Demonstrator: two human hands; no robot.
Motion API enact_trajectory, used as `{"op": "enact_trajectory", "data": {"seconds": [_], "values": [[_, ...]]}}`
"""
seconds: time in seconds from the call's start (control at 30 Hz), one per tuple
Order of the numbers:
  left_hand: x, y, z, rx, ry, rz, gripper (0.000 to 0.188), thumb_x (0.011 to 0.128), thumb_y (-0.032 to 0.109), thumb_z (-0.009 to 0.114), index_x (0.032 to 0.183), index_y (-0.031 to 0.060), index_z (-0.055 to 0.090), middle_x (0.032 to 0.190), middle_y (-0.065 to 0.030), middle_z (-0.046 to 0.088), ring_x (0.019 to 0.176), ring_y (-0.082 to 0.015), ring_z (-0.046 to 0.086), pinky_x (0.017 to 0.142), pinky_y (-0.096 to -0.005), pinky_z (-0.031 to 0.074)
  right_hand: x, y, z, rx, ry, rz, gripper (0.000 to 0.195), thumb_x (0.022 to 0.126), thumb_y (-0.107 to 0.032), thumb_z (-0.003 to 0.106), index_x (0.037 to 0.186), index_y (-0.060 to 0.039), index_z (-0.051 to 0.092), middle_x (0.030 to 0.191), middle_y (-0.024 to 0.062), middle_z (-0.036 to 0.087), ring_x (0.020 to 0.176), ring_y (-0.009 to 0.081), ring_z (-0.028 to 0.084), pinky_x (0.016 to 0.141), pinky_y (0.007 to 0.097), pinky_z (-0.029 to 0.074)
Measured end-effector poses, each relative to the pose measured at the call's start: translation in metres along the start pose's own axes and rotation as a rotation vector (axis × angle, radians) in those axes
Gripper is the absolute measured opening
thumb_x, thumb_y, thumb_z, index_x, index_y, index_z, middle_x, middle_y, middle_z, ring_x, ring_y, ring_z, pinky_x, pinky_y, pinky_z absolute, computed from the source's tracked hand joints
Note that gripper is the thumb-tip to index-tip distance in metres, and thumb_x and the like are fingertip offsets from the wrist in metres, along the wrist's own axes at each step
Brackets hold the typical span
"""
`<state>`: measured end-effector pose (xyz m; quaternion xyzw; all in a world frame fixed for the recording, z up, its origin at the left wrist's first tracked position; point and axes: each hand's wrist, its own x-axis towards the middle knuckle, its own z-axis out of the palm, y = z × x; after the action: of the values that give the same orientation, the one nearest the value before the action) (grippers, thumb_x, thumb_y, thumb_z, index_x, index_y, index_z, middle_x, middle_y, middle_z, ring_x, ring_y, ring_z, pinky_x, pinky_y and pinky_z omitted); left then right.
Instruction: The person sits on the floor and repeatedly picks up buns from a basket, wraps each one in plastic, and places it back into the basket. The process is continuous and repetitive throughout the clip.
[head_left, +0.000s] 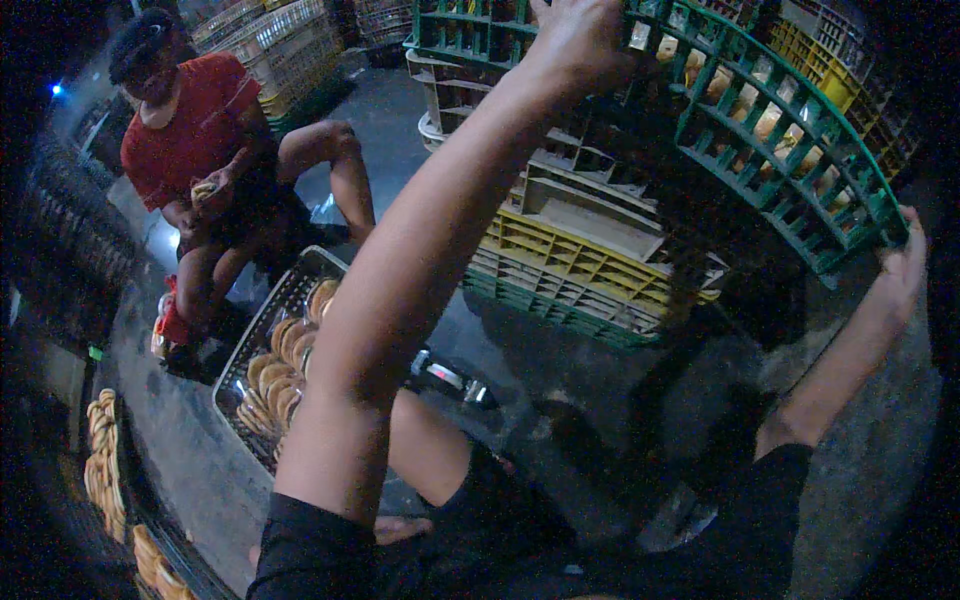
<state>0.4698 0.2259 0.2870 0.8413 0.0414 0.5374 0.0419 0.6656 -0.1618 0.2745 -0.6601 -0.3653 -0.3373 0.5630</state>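
Observation:
Both my arms reach out to a green plastic crate (780, 135) that holds several light-coloured items in clear wrapping. My left hand (581, 37) is at the crate's left part, near the top of the view; its fingers are mostly hidden. At the crate's right corner, my right hand (904, 251) has its fingers curled on the edge. Below the crate stands a stack of white, yellow (577, 255) and green crates. A dark basket (232, 345) with a pale rim, filled with rows of round baked goods (277, 382), lies beyond my left arm.
A person in a red shirt (195, 135) sits at the upper left, holding a small item. More crates (277, 60) are stacked behind them. Baked goods (105, 465) lie at the lower left. A shiny metallic object (450, 375) is on the floor near my knee.

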Motion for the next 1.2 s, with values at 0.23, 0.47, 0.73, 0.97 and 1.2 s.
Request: {"op": "enact_trajectory", "data": {"seconds": [0.23,0.47,0.73,0.97,1.2], "values": [[-0.014,0.003,0.004,-0.04,0.187,0.106,0.069,0.066,0.029,0.067,0.123,0.0094,0.031,0.118,-0.0194,0.029,0.115,-0.0424,0.023,0.093,-0.0514,0.022,0.041,0.034,0.002,0.439,-0.003,0.532,0.029,0.072,-0.015,0.052,0.097,-0.0004,0.05,0.093,0.0112,0.053,0.086,0.0229,0.053,0.076,0.0351,0.044],[0.003,0.004,0.006,0.059,-0.14,-0.092,0.077,0.072,0.035,0.063,0.132,0.0104,0.021,0.136,-0.0191,0.017,0.126,-0.0379,0.012,0.098,-0.0508,0.02,0.133,0.099,0.015,0.531,-0.267,0.787,0.018,0.067,-0.021,0.054,0.077,-0.0052,0.056,0.076,0.0077,0.06,0.063,0.0203,0.056,0.059,0.0349,0.048],[0.01,0.016,0.016,0.193,-0.269,-0.104,0.068,0.078,0.017,0.056,0.134,0.0115,0.018,0.139,-0.0144,0.012,0.129,-0.0321,0.009,0.092,-0.0522,0.031,0.174,0.17,0.043,0.532,-0.251,0.702,0.013,0.07,-0.019,0.051,0.069,-0.0061,0.055,0.064,0.0062,0.057,0.053,0.0213,0.054,0.053,0.0342,0.047],[0.013,0.016,0.006,0.121,-0.403,-0.204,0.077,0.079,0.038,0.055,0.136,0.0201,0.005,0.141,-0.0103,-0.002,0.129,-0.0326,-0.004,0.1,-0.0525,0.013,0.167,0.181,0.067,0.484,-0.108,0.634,0.013,0.068,-0.019,0.051,0.068,-0.0061,0.053,0.063,0.0058,0.055,0.053,0.0227,0.052,0.051,0.0366,0.045],[-0.217,-0.023,-0.021,0.041,-0.517,-0.269,0.081,0.068,0.033,0.066,0.132,0.011,0.021,0.136,-0.0207,0.015,0.125,-0.0405,0.014,0.097,-0.0501,0.024,0.193,0.133,0.049,-0.471,-0.223,0.418,0.038,0.072,-0.032,0.051,0.097,-0.0035,0.053,0.093,0.0171,0.055,0.084,0.0295,0.052,0.069,0.0409,0.04]]}}
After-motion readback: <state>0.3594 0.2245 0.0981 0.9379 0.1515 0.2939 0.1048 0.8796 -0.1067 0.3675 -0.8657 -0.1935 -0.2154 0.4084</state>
